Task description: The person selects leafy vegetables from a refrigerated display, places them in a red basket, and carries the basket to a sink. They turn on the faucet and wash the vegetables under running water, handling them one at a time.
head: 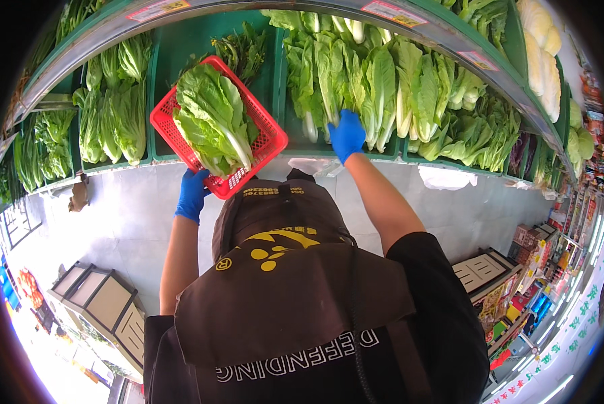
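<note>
A blue glove covers my left hand (192,194), which grips the near left rim of a red plastic basket (267,132). Inside the tilted, perforated basket lies leafy green lettuce (213,113), its pale stem end towards me. My right hand (348,136), also gloved in blue, reaches to the front of a green display bin (294,144). Its fingers touch the stem end of a long-leaved lettuce head (332,76); whether they are closed around it is hidden. More lettuce heads (380,91) lie side by side to the right of that hand.
Dark leafy greens with small yellow flowers (241,50) lie behind the basket. Bundled greens (115,111) fill a bin to the left; leafy greens (476,134) lie at the right. A curved metal shelf edge (302,7) with price labels overhangs the bins. Plastic bags (445,178) hang below.
</note>
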A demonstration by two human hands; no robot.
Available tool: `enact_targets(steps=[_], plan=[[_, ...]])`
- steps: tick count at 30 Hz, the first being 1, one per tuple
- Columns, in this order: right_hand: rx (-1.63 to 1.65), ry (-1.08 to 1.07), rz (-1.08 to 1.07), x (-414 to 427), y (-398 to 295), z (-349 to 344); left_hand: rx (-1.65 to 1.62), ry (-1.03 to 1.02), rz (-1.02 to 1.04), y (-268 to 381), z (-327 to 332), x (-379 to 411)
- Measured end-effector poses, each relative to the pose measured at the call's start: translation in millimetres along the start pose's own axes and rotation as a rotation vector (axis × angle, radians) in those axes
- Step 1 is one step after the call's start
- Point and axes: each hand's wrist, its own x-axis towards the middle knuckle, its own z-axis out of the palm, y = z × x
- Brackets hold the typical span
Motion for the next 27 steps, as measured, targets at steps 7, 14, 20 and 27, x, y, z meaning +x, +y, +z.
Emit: enact_targets(steps=[7,14,20,27], plan=[[0.522,-0.334,0.081,28,29,-27,0.012,0.021,-0.014,-1,-5,4],[0.796,-0.389,0.258,22,-6,-8,-0.012,0.000,-0.008,4,-2,0],[0.943,-0.422,0.376,15,25,3,-0.005,-0.001,-0.013,4,-3,0],[1.070,-0.444,0.323,20,22,-48,-0.015,-0.011,0.001,1,-4,2]])
